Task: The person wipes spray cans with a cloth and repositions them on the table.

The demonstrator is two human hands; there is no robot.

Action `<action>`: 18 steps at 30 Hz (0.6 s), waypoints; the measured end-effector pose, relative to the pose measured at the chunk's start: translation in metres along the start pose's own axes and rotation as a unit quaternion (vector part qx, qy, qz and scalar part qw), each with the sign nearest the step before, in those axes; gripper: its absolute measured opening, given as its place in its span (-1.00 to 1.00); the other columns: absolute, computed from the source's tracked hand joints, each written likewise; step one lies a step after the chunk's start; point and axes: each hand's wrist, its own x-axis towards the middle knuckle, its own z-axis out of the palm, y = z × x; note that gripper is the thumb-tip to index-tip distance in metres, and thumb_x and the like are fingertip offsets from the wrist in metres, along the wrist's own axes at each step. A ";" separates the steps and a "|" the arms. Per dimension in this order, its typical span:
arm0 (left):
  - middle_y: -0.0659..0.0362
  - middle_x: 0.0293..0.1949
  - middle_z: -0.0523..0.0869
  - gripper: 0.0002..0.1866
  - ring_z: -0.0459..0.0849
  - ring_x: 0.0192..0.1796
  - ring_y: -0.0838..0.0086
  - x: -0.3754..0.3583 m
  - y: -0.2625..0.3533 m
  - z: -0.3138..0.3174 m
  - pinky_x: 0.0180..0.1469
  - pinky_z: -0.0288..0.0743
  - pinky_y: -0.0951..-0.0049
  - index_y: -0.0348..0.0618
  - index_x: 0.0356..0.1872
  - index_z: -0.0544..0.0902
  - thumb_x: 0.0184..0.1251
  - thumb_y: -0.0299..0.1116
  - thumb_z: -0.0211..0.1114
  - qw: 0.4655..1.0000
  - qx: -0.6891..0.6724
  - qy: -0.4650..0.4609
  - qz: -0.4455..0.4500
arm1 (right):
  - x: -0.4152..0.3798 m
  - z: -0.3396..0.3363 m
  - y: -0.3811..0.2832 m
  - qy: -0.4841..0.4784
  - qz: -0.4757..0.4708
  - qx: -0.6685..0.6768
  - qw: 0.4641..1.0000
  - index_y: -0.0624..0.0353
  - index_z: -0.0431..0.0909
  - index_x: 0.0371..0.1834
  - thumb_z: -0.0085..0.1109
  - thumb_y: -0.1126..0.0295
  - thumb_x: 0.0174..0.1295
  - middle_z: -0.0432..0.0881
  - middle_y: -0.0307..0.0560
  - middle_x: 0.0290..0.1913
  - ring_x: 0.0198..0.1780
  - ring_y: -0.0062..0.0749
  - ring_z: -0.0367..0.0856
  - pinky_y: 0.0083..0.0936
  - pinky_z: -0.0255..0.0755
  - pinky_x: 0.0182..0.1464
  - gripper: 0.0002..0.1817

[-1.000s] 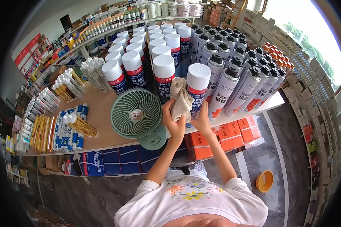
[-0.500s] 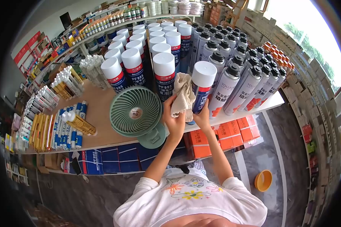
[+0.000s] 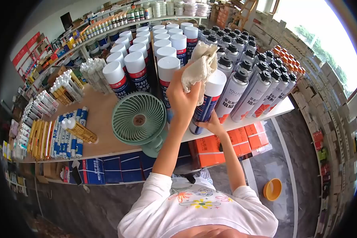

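A crumpled beige cloth (image 3: 201, 65) is bunched in my left hand (image 3: 182, 97), against the upper side of a spray foam can (image 3: 206, 106). This can has a white cap, a red band and a dark blue body, and it tilts slightly near the table's front edge. Lower down, the fingers of my right hand (image 3: 213, 125) are wrapped round its body. Left of my left forearm stands a green fan (image 3: 139, 119). Just behind my left hand is another white-capped can (image 3: 168, 69), partly hidden by the hand.
Rows of white-capped cans (image 3: 139, 59) fill the table behind, with grey black-topped cans (image 3: 234, 91) to the right. Sealant tubes (image 3: 69, 131) lie on the left. Orange boxes (image 3: 210, 152) and blue boxes (image 3: 111, 168) sit below; a yellow bucket (image 3: 273, 189) stands on the floor.
My left hand has risen with the cloth, now near the can's cap. My right hand has shifted slightly lower with the can, which now leans.
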 end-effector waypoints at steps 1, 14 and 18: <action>0.05 -0.06 0.75 -0.64 0.74 -0.05 0.40 -0.004 0.000 -0.007 0.01 0.56 0.44 -0.32 0.08 0.66 0.23 -0.53 0.37 0.998 0.038 -0.029 -0.032 | -0.001 0.001 0.000 0.009 -0.003 -0.010 1.000 0.21 0.06 0.52 0.61 0.46 -0.12 0.48 -0.02 0.26 0.26 -0.38 0.47 -0.36 0.40 0.31 0.11; 0.25 -0.16 0.75 -0.60 0.74 -0.12 0.32 0.077 0.049 0.007 -0.13 0.64 0.34 0.01 -0.10 0.80 -0.08 -0.50 0.49 0.870 0.242 -0.356 0.242 | 0.001 0.012 -0.003 0.044 -0.055 -0.044 0.997 0.30 0.01 0.48 0.57 0.47 -0.10 0.53 0.10 0.18 0.19 -0.29 0.54 -0.34 0.45 0.27 0.09; 0.21 -0.26 0.75 -0.71 0.76 -0.26 0.26 0.089 0.032 0.026 -0.18 0.61 0.31 0.01 -0.18 0.83 -0.02 -0.41 0.50 0.879 0.208 -0.363 0.231 | -0.002 0.015 -0.009 0.052 -0.040 -0.047 0.997 0.31 0.01 0.47 0.57 0.47 -0.10 0.54 0.10 0.19 0.19 -0.27 0.55 -0.31 0.46 0.27 0.08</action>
